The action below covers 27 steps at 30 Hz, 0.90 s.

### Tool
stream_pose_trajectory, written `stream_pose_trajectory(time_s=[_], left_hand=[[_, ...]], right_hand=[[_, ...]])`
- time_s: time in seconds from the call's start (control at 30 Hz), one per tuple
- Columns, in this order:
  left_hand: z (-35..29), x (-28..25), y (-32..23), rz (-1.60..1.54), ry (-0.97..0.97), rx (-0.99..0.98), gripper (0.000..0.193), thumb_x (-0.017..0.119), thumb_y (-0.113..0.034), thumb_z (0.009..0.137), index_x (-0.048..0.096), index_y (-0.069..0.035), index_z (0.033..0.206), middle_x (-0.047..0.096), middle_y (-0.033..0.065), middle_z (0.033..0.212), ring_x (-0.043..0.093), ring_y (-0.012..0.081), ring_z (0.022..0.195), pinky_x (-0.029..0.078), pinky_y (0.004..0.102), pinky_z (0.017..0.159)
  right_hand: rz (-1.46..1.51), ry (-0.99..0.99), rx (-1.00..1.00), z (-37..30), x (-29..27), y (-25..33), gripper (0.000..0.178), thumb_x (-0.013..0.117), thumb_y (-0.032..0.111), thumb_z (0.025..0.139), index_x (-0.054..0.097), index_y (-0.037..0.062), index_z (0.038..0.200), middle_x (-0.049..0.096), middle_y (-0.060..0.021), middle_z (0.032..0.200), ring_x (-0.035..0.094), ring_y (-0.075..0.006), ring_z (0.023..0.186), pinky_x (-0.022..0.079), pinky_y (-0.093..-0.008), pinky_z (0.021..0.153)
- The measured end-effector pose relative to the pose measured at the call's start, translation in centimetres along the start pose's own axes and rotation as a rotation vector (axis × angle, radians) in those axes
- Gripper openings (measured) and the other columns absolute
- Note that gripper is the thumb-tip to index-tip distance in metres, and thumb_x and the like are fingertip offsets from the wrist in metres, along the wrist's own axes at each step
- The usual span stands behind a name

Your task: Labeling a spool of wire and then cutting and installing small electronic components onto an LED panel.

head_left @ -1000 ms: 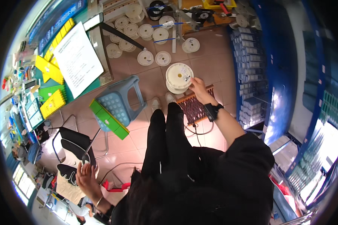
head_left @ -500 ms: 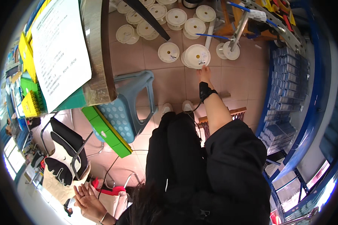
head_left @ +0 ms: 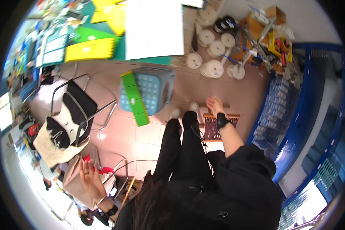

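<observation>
My right hand [head_left: 215, 105] is held out over the floor, apart from everything, its fingers stretched out and holding nothing. Below it is a low stool [head_left: 214, 132] with a wooden frame and a dark woven seat. Beyond it, white spools [head_left: 212, 69] stand in a cluster on the tiles, some stacked. My left hand [head_left: 90, 178] is raised at the lower left, fingers apart and bare of any object, nearest a pinkish-beige cloth-covered seat [head_left: 74, 180]. Black bands sit on both wrists.
A blue plastic stool [head_left: 149, 90] bears a long green box [head_left: 134, 99]. White paper [head_left: 154, 30] and yellow bins [head_left: 89, 50] lie on the table. A black chair [head_left: 80, 99] stands left; a blue rack [head_left: 295, 126] with stacked clear-and-blue packs lines the right. Cables cross near my legs.
My right hand has drawn back from the white spool it was at, toward me. My left hand has shifted up slightly. The view has swung left, showing more of the table.
</observation>
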<state>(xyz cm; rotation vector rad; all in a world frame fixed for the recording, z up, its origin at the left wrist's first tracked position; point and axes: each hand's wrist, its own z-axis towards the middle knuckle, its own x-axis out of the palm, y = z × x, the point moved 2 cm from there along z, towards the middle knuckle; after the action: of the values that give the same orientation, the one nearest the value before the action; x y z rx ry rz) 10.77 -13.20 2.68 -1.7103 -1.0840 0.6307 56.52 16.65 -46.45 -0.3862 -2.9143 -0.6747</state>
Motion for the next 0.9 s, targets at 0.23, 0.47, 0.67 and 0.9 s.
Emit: stream_pose_trajectory(time_s=[0.23, 0.47, 0.67, 0.9], left_hand=[[-1.7, -16.7, -0.5, 1.200, -0.248, 0.020, 0.045, 0.063, -0.026, 0.092, 0.054, -0.007, 0.132, 0.060, 0.0118, 0.125, 0.056, 0.0268, 0.119, 0.043, 0.0456, 0.101], [-13.2, -52.1, 11.4, 1.132, 0.022, -0.992, 0.054, 0.067, -0.046, 0.083, 0.061, -0.007, 0.119, 0.068, 0.0148, 0.105, 0.064, 0.0331, 0.102, 0.048, 0.0558, 0.081], [-18.7, -64.1, 11.3, 0.380, -0.483, -1.110, 0.039, 0.065, -0.041, 0.088, 0.063, -0.010, 0.112, 0.068, 0.0099, 0.098, 0.063, 0.0260, 0.092, 0.049, 0.0463, 0.074], [-12.1, -71.4, 5.6, -0.388, -0.752, -0.446, 0.023, 0.063, -0.034, 0.094, 0.066, -0.013, 0.103, 0.067, 0.0043, 0.090, 0.063, 0.0177, 0.080, 0.051, 0.0353, 0.065]], right_hand=[[-0.827, 0.290, -0.071, -12.6, 0.7, -0.2, 0.022, 0.061, 0.023, 0.100, 0.068, 0.0034, 0.092, 0.073, -0.0110, 0.090, 0.069, -0.0175, 0.071, 0.056, -0.0299, 0.062], [-1.436, 0.228, 0.408, -30.4, 9.4, -1.8, 0.043, 0.067, 0.046, 0.093, 0.067, 0.0069, 0.110, 0.070, -0.0093, 0.106, 0.065, -0.0219, 0.108, 0.052, -0.0405, 0.086], [-1.393, 0.083, 0.769, -39.2, 11.3, -12.4, 0.043, 0.069, 0.035, 0.093, 0.066, 0.0061, 0.125, 0.066, -0.0169, 0.127, 0.061, -0.0241, 0.117, 0.052, -0.0395, 0.089], [-1.299, 0.491, 1.555, -33.6, 5.7, -19.3, 0.080, 0.075, 0.026, 0.088, 0.034, -0.0004, 0.151, 0.051, -0.0227, 0.141, 0.059, -0.0259, 0.118, 0.054, -0.0363, 0.084]])
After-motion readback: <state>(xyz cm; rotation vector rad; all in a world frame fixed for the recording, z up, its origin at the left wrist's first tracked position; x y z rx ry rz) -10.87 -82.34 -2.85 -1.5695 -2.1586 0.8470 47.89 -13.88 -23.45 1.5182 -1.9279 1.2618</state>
